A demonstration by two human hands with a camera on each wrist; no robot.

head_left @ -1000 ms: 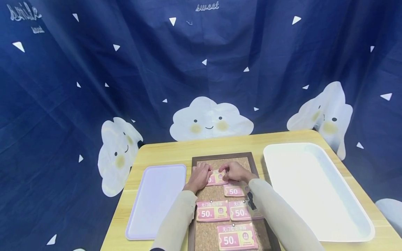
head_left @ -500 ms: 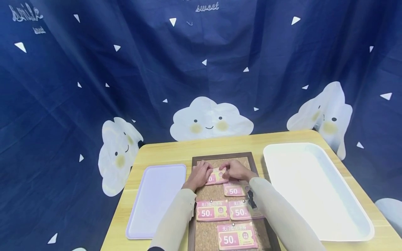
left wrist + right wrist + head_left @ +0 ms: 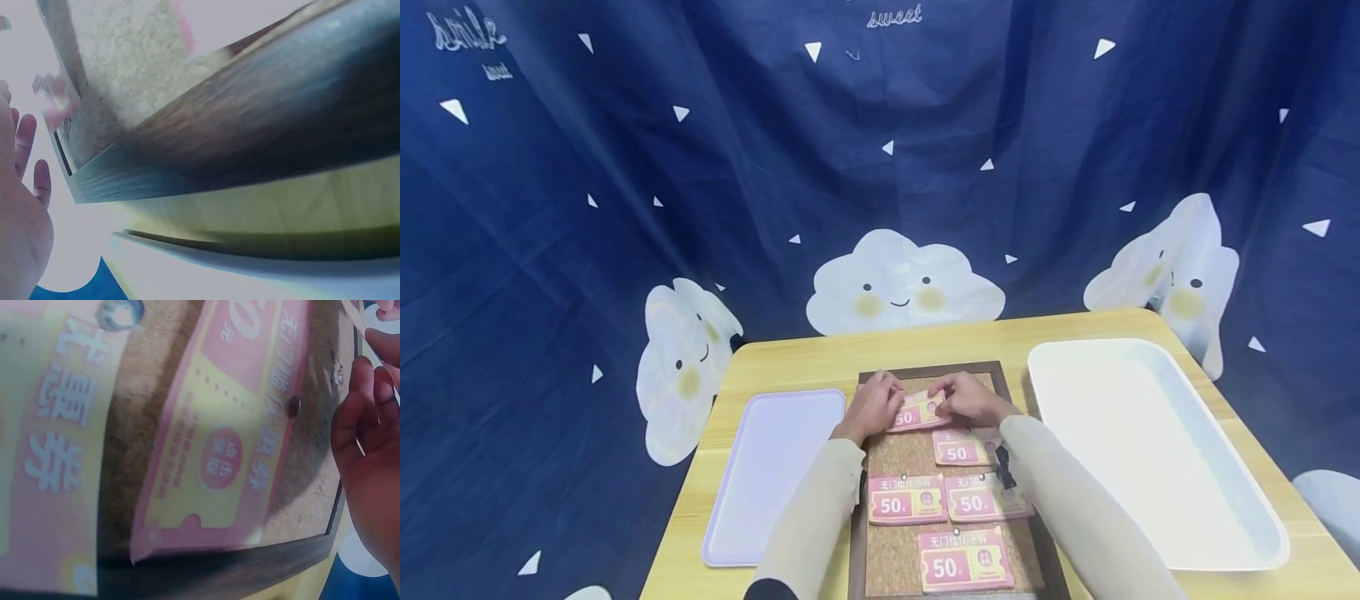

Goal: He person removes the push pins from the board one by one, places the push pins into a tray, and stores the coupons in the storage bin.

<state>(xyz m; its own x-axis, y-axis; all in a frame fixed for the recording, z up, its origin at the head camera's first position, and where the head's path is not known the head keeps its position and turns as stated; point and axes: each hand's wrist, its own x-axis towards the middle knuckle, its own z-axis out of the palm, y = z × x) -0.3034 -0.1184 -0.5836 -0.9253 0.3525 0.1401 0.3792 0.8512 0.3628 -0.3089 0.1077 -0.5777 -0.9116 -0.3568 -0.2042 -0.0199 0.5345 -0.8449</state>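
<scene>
head view: worn high, set back from the table (image 3: 805,358); faces forward and down, wide, most of it low in view, curtain (image 3: 880,100) filling the upper half. left wrist view: very near the cork board (image 3: 897,456), looking slantwise across its dark frame (image 3: 219,137); left hand (image 3: 22,231) cut by the left edge. right wrist view: also close, rolled so the print on a pinned coupon (image 3: 219,444) runs sideways; right hand (image 3: 375,487) at the right edge. overlap: head and right wrist both take in coupons; all three views share cork and dark frame.
</scene>
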